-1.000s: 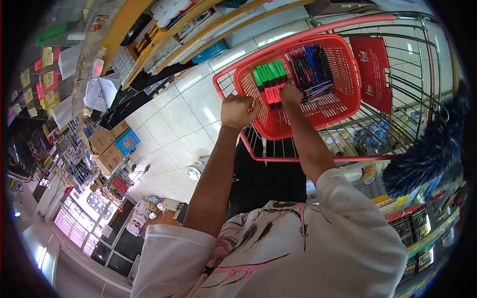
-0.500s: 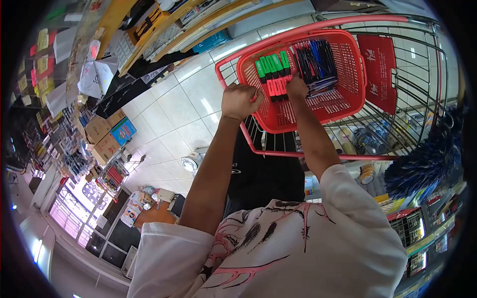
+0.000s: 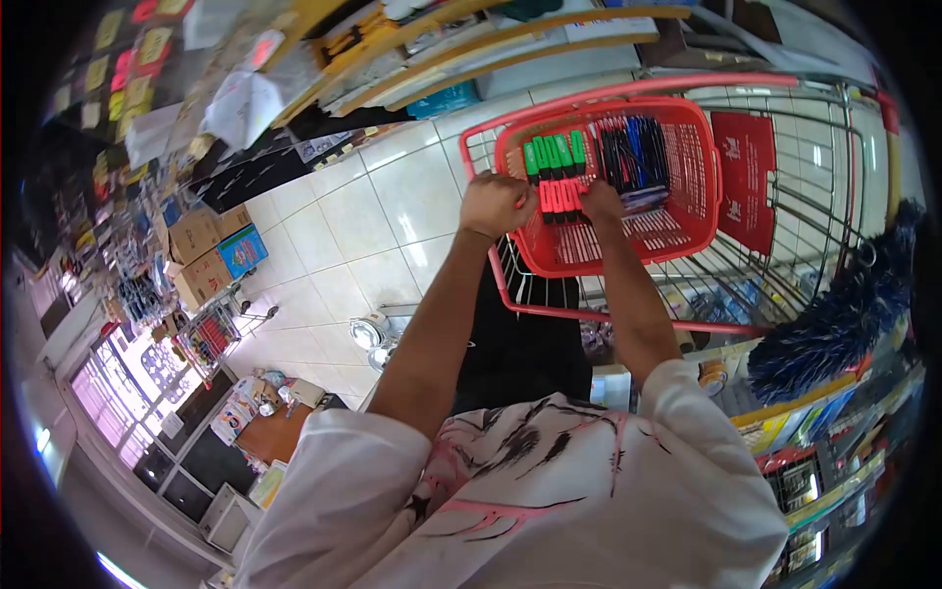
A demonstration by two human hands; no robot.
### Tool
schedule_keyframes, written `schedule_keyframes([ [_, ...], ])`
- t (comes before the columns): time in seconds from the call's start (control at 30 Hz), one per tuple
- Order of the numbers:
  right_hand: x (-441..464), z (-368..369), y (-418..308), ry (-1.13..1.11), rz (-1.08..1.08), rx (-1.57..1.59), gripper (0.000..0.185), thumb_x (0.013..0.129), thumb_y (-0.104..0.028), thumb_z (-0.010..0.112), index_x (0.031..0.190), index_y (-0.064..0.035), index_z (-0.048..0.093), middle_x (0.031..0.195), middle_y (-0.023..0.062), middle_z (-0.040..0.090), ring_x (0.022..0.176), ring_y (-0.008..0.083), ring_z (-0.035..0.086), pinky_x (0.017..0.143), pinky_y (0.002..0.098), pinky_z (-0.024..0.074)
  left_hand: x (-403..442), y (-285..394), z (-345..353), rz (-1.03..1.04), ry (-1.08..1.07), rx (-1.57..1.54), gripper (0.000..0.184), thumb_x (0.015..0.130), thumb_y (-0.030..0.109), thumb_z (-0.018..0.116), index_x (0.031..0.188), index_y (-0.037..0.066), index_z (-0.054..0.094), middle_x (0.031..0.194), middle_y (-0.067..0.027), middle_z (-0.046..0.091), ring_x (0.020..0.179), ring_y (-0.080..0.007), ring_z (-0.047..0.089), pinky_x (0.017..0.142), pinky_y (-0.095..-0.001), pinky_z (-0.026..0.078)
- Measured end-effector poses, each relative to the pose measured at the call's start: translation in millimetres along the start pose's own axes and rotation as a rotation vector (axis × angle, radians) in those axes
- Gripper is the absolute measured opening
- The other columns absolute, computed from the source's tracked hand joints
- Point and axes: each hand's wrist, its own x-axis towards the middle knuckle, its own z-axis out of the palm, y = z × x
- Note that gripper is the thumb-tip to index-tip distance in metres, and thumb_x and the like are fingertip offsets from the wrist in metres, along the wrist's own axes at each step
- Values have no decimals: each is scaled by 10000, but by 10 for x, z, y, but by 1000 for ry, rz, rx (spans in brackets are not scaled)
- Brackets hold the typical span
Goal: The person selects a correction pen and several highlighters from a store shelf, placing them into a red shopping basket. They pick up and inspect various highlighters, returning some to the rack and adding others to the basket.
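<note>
A red plastic basket (image 3: pixel 677 250) sits inside a wire shopping cart (image 3: pixel 819 206) with a red bar along its edge. In the basket, a row of green highlighters (image 3: pixel 554 154) lies above a row of pink highlighters (image 3: pixel 560 199), with many dark and blue pens (image 3: pixel 633 155) to their right. My left hand (image 3: pixel 498 204) is closed over the left edge of basket and cart; a bit of red shows by its fingers, but what they hold is unclear. My right hand (image 3: pixel 601 202) reaches into the basket, fingers closed on a pink highlighter at the row's right end.
A blue fluffy duster (image 3: pixel 819 344) hangs beside the cart at right. Shelves (image 3: pixel 530 44) line the top of the view. Cardboard boxes (image 3: pixel 201 250) and another cart (image 3: pixel 209 334) stand at left on the tiled floor (image 3: pixel 324 255).
The view has shifted, so basket, cart and hands now appear a little lower and mostly further right. Both hands stay closed at the basket, the right one still by the pink highlighters.
</note>
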Motion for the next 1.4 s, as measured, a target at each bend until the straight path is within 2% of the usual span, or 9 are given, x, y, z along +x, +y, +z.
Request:
schedule_keyframes([
  [0.1,-135,-148,132,-32,-112,205,393,742,-331,725,994,-37,652,963,229,676,934,393,658,799,466,531,4,-63,15,13,-32,1,271,785,266,625,577,94,607,580,-104,607,575,-298,614,588,-414,498],
  [0.17,-136,-57,361,174,-369,415,259,764,-200,763,863,-26,599,702,98,651,617,196,626,574,359,488,16,-30,-39,7,-6,-44,291,791,280,605,569,90,606,569,-135,594,576,-324,614,595,-434,505],
  [0.3,-790,-801,332,-42,-439,965,127,836,-85,701,865,-70,578,683,-25,543,602,67,524,534,238,447,-23,-47,-15,13,-24,8,297,781,307,572,580,95,625,575,-138,605,559,-344,618,558,-472,509],
  [0.47,-1548,-1578,519,60,-343,922,122,847,-125,666,871,-105,549,685,-19,546,606,75,519,537,245,415,-65,-90,-51,58,-136,-10,285,724,405,620,664,133,680,619,-142,628,619,-331,645,594,-471,520],
  [0.63,-2120,-1861,530,7,-98,1442,167,871,-170,691,932,-143,538,822,10,640,718,133,623,602,261,485,59,53,-249,5,-275,-241,330,798,446,650,877,131,711,734,-122,670,712,-262,667,675,-390,534],
  [0.7,-2425,-1961,274,60,-79,1495,177,874,-174,689,964,-139,540,855,17,640,750,138,624,617,261,485,60,71,-171,-294,-214,-1024,400,858,459,645,1054,111,674,910,-100,667,750,-207,653,682,-368,532],
  [0.73,-2498,-2013,153,100,-43,1552,192,877,-177,687,996,-135,543,888,24,640,782,143,626,631,261,486,58,103,-229,-278,-214,-1028,400,858,459,645,1054,111,674,910,-100,667,750,-207,653,682,-368,532],
  [1.03,-2998,-2632,-1573,329,-606,1263,316,872,-109,687,1151,0,587,814,14,620,688,86,562,626,228,459,-252,686,-2053,-24,-242,-1445,382,973,286,576,1267,43,562,1091,-27,616,960,-108,581,851,-287,479],
  [1.4,-3402,-2688,-2804,534,-601,1277,275,952,-167,608,1154,20,621,874,56,678,736,102,645,670,232,508,374,33,-3097,316,-570,-1450,388,944,157,612,1293,5,534,1161,-57,620,1072,-114,565,933,-276,444],
])
